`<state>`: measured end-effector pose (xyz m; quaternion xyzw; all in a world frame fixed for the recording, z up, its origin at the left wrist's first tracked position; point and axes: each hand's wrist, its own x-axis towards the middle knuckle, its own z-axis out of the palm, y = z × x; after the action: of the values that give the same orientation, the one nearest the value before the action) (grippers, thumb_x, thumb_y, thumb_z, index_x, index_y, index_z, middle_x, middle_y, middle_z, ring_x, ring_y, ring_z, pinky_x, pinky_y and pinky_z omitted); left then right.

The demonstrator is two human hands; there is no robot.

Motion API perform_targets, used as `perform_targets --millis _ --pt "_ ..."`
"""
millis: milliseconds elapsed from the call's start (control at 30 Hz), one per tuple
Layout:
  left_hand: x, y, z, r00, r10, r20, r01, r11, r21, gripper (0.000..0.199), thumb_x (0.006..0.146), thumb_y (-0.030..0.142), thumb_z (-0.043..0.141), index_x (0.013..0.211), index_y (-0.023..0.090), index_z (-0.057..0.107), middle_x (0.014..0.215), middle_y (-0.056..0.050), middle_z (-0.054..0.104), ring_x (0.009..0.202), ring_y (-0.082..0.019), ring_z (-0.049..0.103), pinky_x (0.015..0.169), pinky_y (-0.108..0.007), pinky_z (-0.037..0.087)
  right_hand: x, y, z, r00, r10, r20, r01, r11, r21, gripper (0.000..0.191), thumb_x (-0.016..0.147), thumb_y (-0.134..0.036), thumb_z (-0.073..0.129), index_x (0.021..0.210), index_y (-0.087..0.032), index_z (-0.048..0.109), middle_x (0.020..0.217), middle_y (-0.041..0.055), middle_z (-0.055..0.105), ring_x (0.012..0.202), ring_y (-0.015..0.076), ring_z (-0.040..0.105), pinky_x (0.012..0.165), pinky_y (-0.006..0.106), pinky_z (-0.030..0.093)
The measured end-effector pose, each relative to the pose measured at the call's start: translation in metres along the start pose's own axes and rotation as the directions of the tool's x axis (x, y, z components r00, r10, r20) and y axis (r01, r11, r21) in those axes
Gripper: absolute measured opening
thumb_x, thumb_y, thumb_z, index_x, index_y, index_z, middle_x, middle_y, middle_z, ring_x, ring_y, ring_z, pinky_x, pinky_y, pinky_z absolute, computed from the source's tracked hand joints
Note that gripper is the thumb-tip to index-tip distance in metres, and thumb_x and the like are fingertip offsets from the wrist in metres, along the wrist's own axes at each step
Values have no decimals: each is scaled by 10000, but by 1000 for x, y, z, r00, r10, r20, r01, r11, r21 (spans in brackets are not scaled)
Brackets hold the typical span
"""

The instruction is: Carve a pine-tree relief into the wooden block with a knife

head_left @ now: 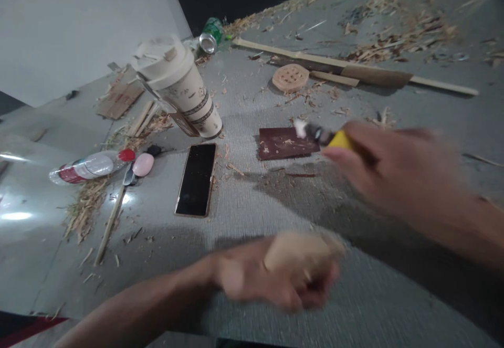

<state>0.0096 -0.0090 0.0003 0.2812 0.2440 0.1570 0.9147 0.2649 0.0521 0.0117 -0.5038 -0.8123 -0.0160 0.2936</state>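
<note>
Tan rounded wooden piece (301,257) is pinched in the left grip (283,280); right grip (354,148) clasps a yellow-handled tool (342,140).

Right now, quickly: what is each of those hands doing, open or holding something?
Left hand: closed around a pale, wood-coloured piece, its exact shape blurred.
Right hand: closed on a yellow-handled tool; its tip is too blurred to identify.
</note>
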Motion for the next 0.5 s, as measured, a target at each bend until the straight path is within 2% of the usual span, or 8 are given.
perform_targets --millis 33,100,167,233,300,400,500 --pt "-1 -2 2 996 -49 77 46 998 46 290 622 147 774 907 193 749 744 -17 637 609 -160 504 563 -287 372 3 8 -2 998 56 -24 -57 998 -16 557 1184 -638 478 770 -267 447 533 -89 359 420 93 311 511 327 203" --pt "0 -4 2 986 -37 164 20 994 105 209 724 198 734 932 207 713 750 6 589 614 -141 470 599 -288 388 8 20 -6 985 152 -81 -156 987 -44 573 1158 -632 509 731 -278 367 545 -82 308 457 102 303 550 337 216" --pt "3 -1 -5 989 68 132 -77 995 66 279 704 286 762 964 223 683 717 23 548 614 -145 451 614 -295 409 10 23 -7 983 169 -69 -171 985 -26 567 1146 -628 505 724 -281 354 545 -76 311 466 108 315 566 341 227" --pt "6 6 -14 981 195 21 -195 980 -28 321 664 320 751 944 211 638 736 33 481 629 -130 380 627 -283 384 8 18 -6 994 112 0 -112 993 24 567 1146 -655 477 731 -280 383 540 -68 350 460 116 339 558 338 240" --pt "8 13 -21 965 260 -43 -262 964 -49 332 675 316 735 967 197 631 748 28 475 634 -132 369 638 -288 372 4 9 -3 997 5 74 -11 997 72 590 1151 -715 420 755 -278 433 531 -59 393 448 129 360 529 329 234" --pt "8 20 -24 958 280 -62 -284 958 -51 346 678 315 717 987 183 636 748 16 483 641 -144 394 654 -304 377 -3 -4 2 982 -150 118 139 986 95 594 1167 -726 379 830 -264 539 547 -47 462 455 147 403 505 312 237" --pt "7 18 -23 965 250 -82 -257 962 -89 355 666 315 711 982 177 631 745 15 471 654 -151 390 672 -312 369 -8 -11 5 965 -226 130 210 970 124 564 1182 -680 408 857 -254 583 567 -39 494 472 155 440 516 311 256"
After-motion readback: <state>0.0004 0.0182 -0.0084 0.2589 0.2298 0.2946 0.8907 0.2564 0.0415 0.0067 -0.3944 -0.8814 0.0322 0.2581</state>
